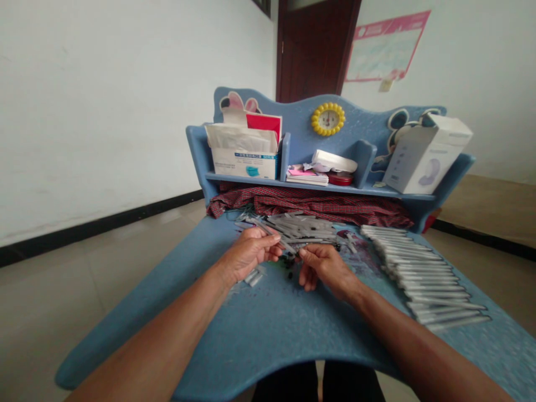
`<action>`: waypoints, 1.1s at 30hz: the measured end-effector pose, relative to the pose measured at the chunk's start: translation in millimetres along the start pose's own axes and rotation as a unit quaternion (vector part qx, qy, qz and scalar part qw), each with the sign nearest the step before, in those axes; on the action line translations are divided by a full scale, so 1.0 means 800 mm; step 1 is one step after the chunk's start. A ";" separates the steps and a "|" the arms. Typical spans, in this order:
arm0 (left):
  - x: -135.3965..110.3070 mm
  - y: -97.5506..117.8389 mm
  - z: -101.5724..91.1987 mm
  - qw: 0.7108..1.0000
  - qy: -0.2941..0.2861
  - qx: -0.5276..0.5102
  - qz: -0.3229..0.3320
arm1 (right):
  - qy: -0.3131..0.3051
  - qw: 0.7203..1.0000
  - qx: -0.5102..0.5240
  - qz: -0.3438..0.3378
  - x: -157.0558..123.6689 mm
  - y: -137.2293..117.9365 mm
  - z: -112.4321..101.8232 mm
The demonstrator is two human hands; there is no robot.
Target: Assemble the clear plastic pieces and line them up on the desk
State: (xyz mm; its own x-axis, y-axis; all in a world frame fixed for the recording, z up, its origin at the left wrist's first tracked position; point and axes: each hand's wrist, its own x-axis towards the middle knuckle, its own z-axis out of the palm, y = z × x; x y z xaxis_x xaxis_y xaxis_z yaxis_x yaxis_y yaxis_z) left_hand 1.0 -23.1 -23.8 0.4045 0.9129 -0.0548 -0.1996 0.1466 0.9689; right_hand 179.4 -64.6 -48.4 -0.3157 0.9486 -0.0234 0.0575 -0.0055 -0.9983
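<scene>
My left hand (251,252) is closed on a grey pen tube (277,239) that slants down to the right, over the middle of the blue desk (268,329). My right hand (324,268) is pinched at the tube's lower end, on something too small to make out. Small dark parts (288,263) lie on the desk between both hands. A loose heap of grey tubes (299,228) sits just beyond my hands. A neat row of finished-looking grey pens (422,273) lies along the right side of the desk.
The desk's shelf carries a box of masks (245,153), some booklets (307,176), a red tin (340,179) and a white carton (422,159). A plaid cloth (310,202) lies under the shelf. A yellow clock (328,119) is on the backboard, a dark door (314,47) behind.
</scene>
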 end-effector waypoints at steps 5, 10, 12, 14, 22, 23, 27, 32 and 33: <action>0.000 -0.001 0.001 1.000 0.005 0.004 0.002 | 0.013 1.000 0.006 -0.008 -0.001 -0.002 0.002; 0.000 -0.002 0.001 1.000 -0.001 0.001 0.003 | -0.014 1.000 0.008 0.011 -0.002 -0.003 0.003; 0.000 -0.002 0.001 1.000 0.004 0.000 0.004 | -0.005 1.000 0.008 0.008 -0.001 -0.002 0.002; -0.001 -0.002 0.002 1.000 0.007 0.001 0.004 | 0.014 1.000 0.010 -0.005 -0.001 -0.001 0.001; -0.001 -0.001 0.003 1.000 0.002 0.000 0.001 | -0.007 1.000 0.019 0.002 -0.001 0.000 0.000; -0.001 -0.001 0.003 1.000 0.003 0.000 0.001 | -0.002 1.000 0.019 -0.002 -0.001 0.000 0.000; -0.001 -0.001 0.004 1.000 -0.002 0.002 -0.003 | -0.016 1.000 0.022 0.010 -0.003 -0.001 0.001; -0.003 -0.001 0.005 1.000 0.007 0.003 -0.002 | 0.010 1.000 0.020 -0.006 -0.002 -0.001 0.000; -0.003 -0.001 0.005 1.000 0.007 0.004 -0.002 | 0.011 1.000 0.020 -0.006 -0.002 -0.001 0.000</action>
State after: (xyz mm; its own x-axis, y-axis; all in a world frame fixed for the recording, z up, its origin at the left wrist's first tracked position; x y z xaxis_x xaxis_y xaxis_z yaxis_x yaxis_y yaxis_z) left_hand 4.0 -26.6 -23.4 0.3918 0.9180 -0.0615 -0.1915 0.1467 0.9705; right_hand 179.7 -66.2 -47.6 -0.2951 0.9554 -0.0106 0.0154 -0.0063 -0.9999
